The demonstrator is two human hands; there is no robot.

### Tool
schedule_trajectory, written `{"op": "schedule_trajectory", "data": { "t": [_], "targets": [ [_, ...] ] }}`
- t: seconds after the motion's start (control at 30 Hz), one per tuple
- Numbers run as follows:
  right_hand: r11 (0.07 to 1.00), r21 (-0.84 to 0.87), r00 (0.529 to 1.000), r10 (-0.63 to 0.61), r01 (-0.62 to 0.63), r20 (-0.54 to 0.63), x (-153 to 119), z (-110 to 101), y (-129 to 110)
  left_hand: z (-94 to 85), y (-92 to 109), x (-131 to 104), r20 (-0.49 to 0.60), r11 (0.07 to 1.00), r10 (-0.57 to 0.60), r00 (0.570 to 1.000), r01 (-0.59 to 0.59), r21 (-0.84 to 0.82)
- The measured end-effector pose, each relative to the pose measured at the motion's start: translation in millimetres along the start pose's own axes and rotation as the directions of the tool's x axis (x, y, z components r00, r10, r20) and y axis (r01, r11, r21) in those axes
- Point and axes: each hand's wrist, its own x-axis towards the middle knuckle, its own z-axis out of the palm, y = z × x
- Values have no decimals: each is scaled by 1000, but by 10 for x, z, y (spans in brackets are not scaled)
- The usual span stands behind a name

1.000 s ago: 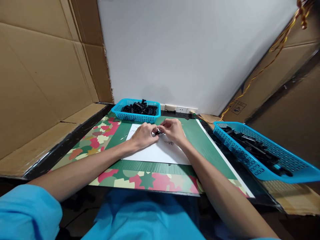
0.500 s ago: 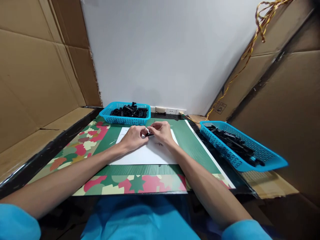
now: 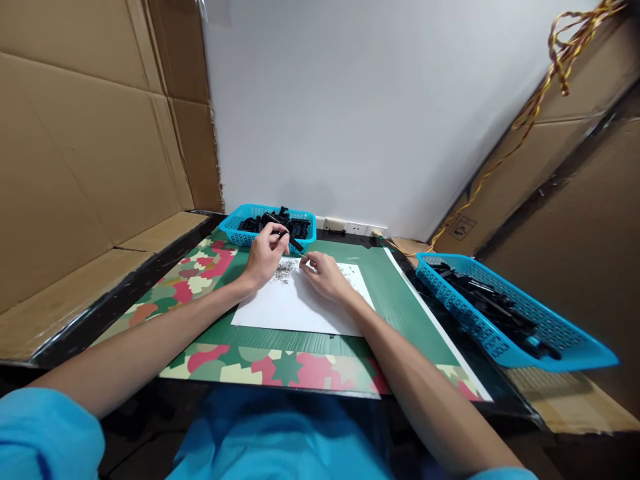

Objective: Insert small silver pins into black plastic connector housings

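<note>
My left hand point(image 3: 265, 259) is raised above the far left part of a white paper sheet point(image 3: 295, 313), its fingers closed on a slim black plastic part point(image 3: 294, 244) that points down to the right. Beside it, low over the paper, my right hand point(image 3: 324, 275) has its thumb and fingers pinched together; something thin may stick out at the tips, too small to name. Small dark and shiny bits point(image 3: 285, 271) lie scattered along the paper's far side, partly hidden by both hands.
A blue basket point(image 3: 225, 230) of black plastic parts stands behind my left hand. Another blue basket point(image 3: 570, 357) with black parts sits at the right edge. Under the paper is a green mat point(image 3: 395, 300) with a patterned border. Cardboard walls point(image 3: 100, 133) flank the table.
My hands, together over the paper before, are now apart. The left has lifted the black part toward the far basket; the right is lower and nearer. The view has shifted left.
</note>
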Motion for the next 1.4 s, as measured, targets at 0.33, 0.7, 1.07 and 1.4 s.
{"op": "schedule_trajectory", "data": {
  "t": [0.33, 0.7, 1.07, 1.4],
  "targets": [
    [991, -130, 997, 23, -13, 80, -5, 177, 96, 44, -226, 37, -35, 971, -131, 991, 121, -206],
    [980, -196, 985, 1, 33, 175, -17, -27, 115, 92, -198, 16, 10, 924, -159, 987, 152, -350],
    [985, -169, 982, 7, 25, 187, -7, -111, 118, 124, -221, 10, 61, 864, -289, 955, 288, -412],
    [996, -87, 982, 9, 7, 188, -35, -116, 109, 165, -238, -31, 203, 822, -305, 931, 364, -437]
  ]
}}
